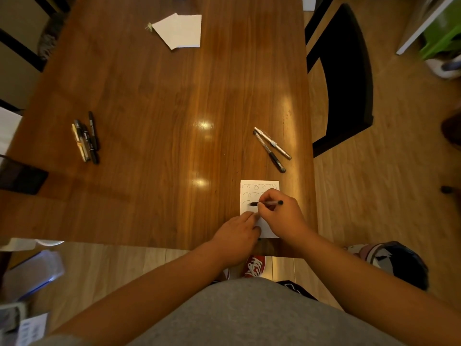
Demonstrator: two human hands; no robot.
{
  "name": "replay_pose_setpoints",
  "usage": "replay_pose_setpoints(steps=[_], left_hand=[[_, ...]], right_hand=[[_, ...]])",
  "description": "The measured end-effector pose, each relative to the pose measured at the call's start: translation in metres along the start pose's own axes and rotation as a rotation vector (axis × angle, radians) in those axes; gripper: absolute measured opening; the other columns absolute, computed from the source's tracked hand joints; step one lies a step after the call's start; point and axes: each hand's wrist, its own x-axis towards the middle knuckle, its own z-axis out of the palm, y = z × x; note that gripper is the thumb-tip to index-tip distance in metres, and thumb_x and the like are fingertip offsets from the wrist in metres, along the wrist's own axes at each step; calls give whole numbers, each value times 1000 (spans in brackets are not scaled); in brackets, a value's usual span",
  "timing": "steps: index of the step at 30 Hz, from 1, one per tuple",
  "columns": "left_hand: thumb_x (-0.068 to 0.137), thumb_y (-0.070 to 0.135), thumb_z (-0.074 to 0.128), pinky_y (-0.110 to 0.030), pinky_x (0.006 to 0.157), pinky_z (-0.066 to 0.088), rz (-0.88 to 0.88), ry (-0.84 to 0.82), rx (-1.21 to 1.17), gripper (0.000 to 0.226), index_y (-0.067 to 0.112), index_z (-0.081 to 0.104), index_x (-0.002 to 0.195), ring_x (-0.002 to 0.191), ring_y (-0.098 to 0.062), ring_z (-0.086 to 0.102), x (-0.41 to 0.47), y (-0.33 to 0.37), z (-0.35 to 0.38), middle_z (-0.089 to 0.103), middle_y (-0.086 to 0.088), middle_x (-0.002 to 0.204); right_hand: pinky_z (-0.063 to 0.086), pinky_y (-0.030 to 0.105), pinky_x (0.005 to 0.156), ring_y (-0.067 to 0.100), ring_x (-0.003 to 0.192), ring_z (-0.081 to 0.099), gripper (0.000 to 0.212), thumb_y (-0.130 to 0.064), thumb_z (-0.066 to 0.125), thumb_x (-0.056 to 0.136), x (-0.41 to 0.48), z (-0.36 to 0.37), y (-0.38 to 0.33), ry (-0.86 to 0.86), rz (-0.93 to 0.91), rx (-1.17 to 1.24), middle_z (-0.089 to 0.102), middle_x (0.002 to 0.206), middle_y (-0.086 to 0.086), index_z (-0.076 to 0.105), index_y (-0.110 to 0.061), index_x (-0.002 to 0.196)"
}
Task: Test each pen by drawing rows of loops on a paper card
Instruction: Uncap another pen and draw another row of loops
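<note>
Paper card [260,183] at tbl [174,116] edge; R-hand [283,217] grips pen [271,203].

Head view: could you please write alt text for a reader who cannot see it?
A person's right hand grips a pen, drawing a third row of loops on a white paper card that the left hand steadies on a wooden table. Just beyond the card lie two pens, and a cluster of pens lies to the left.

White card [259,193] bearing loop rows, black pen [269,203] across it, two pens [270,151] just beyond
</note>
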Motion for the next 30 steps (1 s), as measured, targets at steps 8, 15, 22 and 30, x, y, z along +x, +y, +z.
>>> replay_pose_setpoints(steps=[8,15,22,30], left_hand=[[101,31,40,-40,99,42,12,-45,57,35,11,55,125,135,-28,32,3,1,0,29,-13,155],[101,29,41,-43,112,30,9,-52,68,37,8,54,129,140,-30,27,5,4,4,27,-16,156],[101,29,42,-40,109,35,-14,-56,18,36,7,54,128,139,-29,29,6,4,2,26,-15,156],[101,30,39,-40,102,41,5,-55,16,36,11,58,124,137,-27,30,7,5,-1,31,-10,154]], right_hand=[[37,10,57,-2,79,52,8,-22,63,92,3,-4,1,48,25,-10,54,86,-22,59,-28,91],[42,15,59,3,77,51,6,-22,64,92,0,-13,10,74,32,-40,55,93,-14,59,-26,93],[47,17,62,8,83,57,6,-22,64,92,-7,-17,15,67,41,-21,61,95,-10,59,-26,93],[35,4,57,-3,75,54,6,-24,64,93,-10,-12,9,59,-4,-60,53,83,-27,60,-29,93]])
